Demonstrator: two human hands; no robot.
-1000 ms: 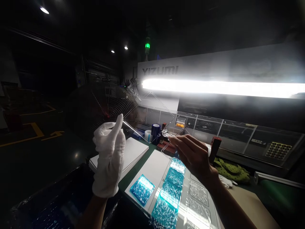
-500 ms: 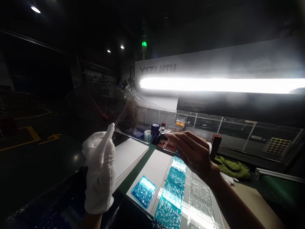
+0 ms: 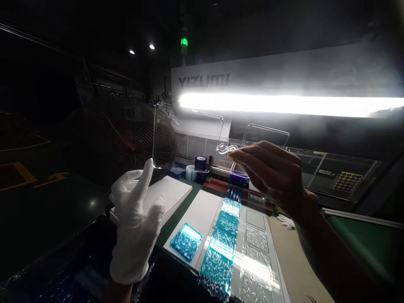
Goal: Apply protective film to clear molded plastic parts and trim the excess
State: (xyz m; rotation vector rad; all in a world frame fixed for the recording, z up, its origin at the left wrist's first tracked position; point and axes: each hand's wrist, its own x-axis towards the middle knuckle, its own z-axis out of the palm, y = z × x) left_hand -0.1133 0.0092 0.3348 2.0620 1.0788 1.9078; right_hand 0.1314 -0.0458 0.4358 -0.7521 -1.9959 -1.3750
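A thin clear plastic sheet hangs in the air above the desk, with its left edge standing almost straight up. The left hand in a white cloth glove is at the low left corner of the sheet. One long finger points up and touches the edge, and the other fingers curl in a little, so I cannot tell how tight the hold is. The bare right hand is up high, and its thumb and fingers pinch a small clear curl of plastic at the sheet's top side.

Since the last pictures, the sheet has tipped up more and the curl has gone higher, and the bare right hand has lifted up and away from the desk.

Below the hands, a stack of white paper sheets sits on the desk. A blue bumpy plastic square lies on a white sheet, next to a long blue bumpy strip, and a blue tape roll stands farther back
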